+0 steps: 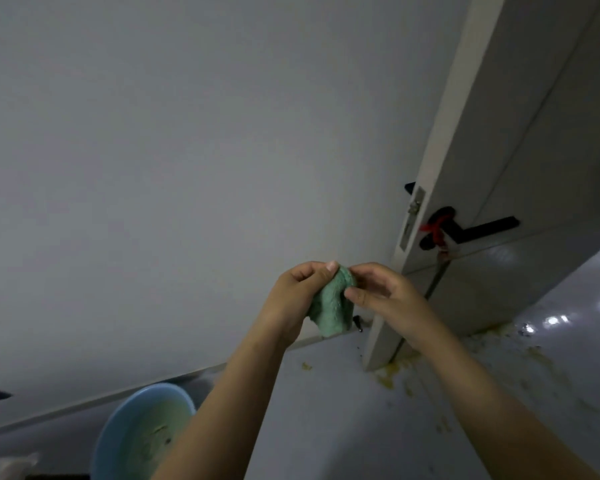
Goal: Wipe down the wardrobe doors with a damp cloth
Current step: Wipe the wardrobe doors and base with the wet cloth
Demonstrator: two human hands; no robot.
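— Wardrobe door (174, 161), pale grey and plain, fills nearly everything ahead of the person; its lower edge runs slantwise just above the floor (326, 410).

— And to the right of it?

— Room door (520, 140), standing open, its narrow edge turned toward us. It carries a black lever handle (482, 227) with something red (436, 227) tied round the base. Yellowish crumbs and smears (388, 374) lie on the floor by its foot.

— Anything lower down?

— Light blue basin (142, 431) on the floor near the wardrobe's bottom edge, holding cloudy water, partly hidden behind the left forearm.

— Where is the cloth?

— Green cloth (331, 306), bunched up, is held in the air in front of the wardrobe door, between the two hands, not touching the door as far as I can tell. It hangs down from the fingertips in a crumpled lump.

— How do the hands hold it?

— Left hand (300, 296) has its fingers curled, thumb pressed on the cloth's upper left side. Right hand (381, 292) pinches the top right edge between thumb and fingers. The two hands are close together, the cloth filling the small gap.
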